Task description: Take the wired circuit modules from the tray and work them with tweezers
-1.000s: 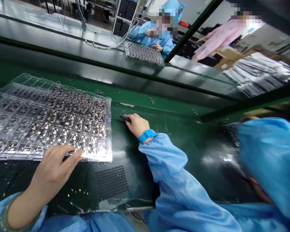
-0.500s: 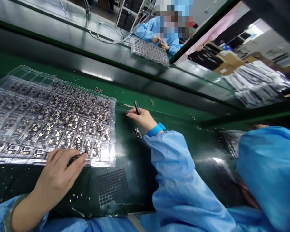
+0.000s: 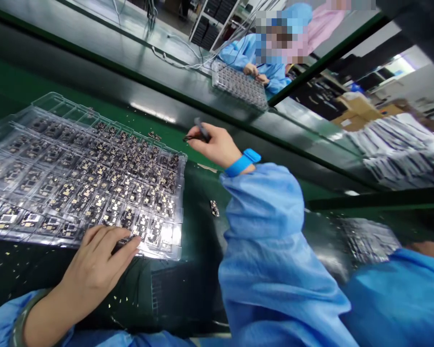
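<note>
A clear plastic blister tray (image 3: pixel 54 107) lies on the green mat, its pockets filled with small circuit boards (image 3: pixel 104 193) showing gold pads. My left hand (image 3: pixel 97 270) rests at the tray's near edge, fingers curled over a small dark tool (image 3: pixel 125 245). Beyond the tray's right corner, my right hand (image 3: pixel 213 144) pinches dark tweezers (image 3: pixel 201 130) with a tiny piece at their tip. A blue band (image 3: pixel 242 163) circles that wrist. One loose board (image 3: pixel 214 208) lies on the mat below that hand.
Small bits and specks are scattered on the green mat (image 3: pixel 14 82). Across the bench, a co-worker's blue sleeve (image 3: pixel 238 53) sits behind a second tray (image 3: pixel 238 84). Cardboard boxes (image 3: pixel 354 113) and a person in pink stand beyond. My blue sleeve (image 3: pixel 264 250) fills the lower middle.
My right hand has moved farther across the mat, uncovering the loose board, and the tweezers have tilted. The whole view has tilted, while my left hand stays at the tray's edge.
</note>
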Tool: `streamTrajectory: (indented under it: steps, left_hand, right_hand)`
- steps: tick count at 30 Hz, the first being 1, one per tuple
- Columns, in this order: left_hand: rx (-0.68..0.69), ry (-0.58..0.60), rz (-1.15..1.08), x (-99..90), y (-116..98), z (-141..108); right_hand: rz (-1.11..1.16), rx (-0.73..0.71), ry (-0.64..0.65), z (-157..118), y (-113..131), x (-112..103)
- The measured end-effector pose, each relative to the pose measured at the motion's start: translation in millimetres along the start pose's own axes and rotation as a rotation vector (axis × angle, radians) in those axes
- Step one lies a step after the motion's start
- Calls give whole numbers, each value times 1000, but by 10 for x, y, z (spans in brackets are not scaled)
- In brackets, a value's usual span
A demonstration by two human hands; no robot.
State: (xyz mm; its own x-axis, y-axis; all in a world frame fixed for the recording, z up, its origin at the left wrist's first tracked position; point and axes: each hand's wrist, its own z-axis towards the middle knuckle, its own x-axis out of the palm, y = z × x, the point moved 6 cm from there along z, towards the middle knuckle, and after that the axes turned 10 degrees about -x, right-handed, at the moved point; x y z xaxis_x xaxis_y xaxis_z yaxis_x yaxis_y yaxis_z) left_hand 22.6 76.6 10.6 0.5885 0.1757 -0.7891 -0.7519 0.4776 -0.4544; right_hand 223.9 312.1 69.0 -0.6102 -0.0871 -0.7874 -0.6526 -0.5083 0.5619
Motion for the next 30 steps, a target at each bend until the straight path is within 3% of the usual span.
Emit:
streamTrajectory:
  steps: [4,8,10,16,22,26,30]
  left_hand:
    - [-11,12,-14,7,8,-2]
    - [-25,33,-21,20,18,-9]
    - [-28,35,-22,22,21,-14]
    - [-34,48,-25,31,24,-19]
    - [-48,51,-23,31,24,-15]
    - [-42,42,-25,22,20,-10]
    - [-46,49,-17,29,26,-16]
  right_hand:
    - [-436,-113,533,335,178,475]
    - [-508,-134,775,370,200,758]
    - [-494,-159,785,341,204,777]
    - [-475,-156,592,268,146,591]
    - [-462,-147,587,171,100,632]
    - [-507,-145,543,181,202,532]
    - [-693,-134,447,241,371,370]
